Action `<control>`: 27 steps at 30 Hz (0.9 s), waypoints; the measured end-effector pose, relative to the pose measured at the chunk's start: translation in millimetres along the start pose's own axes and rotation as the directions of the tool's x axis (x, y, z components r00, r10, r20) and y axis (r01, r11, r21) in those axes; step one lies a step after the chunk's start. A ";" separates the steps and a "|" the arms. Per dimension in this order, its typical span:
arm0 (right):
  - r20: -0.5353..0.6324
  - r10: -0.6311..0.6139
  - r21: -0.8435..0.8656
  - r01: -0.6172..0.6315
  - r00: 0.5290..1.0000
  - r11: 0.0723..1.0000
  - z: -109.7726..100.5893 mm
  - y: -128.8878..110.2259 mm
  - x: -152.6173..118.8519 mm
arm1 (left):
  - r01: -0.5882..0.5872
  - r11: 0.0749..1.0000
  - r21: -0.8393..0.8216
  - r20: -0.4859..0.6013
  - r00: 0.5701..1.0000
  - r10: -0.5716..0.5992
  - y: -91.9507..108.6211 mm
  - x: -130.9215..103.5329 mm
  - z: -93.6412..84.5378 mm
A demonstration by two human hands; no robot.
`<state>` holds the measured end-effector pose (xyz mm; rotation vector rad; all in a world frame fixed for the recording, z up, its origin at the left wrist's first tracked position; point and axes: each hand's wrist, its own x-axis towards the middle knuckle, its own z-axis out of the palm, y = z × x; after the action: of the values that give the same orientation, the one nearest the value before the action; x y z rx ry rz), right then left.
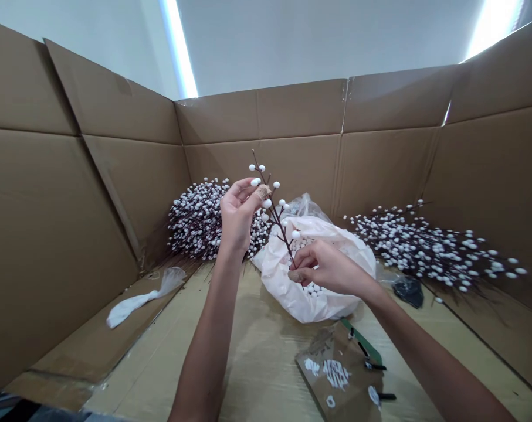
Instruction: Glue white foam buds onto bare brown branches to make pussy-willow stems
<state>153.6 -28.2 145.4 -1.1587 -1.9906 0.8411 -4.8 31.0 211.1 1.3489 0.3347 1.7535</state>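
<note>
Between my hands is an artificial berry branch (282, 230), a thin dark stem with white balls on short twigs, tilted with its tip up and left. My left hand (241, 208) pinches near its upper part, thumb and fingertips at a white ball; the thumb has a tan covering. My right hand (322, 266) grips the lower end of the stem between thumb and fingers. Under and behind the right hand sits an open white plastic bag (283, 287) with loose white balls (313, 289) inside.
Bundles of white-berry branches lie at the back left (195, 220) and right (424, 246). A cardboard piece (331, 398) with white smears and a green strip (365, 343) lies in front. A white-filled plastic pouch (134, 305) is at left. Cardboard walls (292, 158) surround the table.
</note>
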 end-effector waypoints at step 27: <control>0.001 0.124 -0.489 -0.108 0.992 0.866 -35.4 77.3 27.6 | 0.220 0.973 -0.064 0.080 0.973 -0.215 5.5 -7.9 7.7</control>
<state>207.4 34.0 110.3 -1.5668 -2.2520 0.4138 -0.4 19.5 212.5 1.2707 0.3606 1.5174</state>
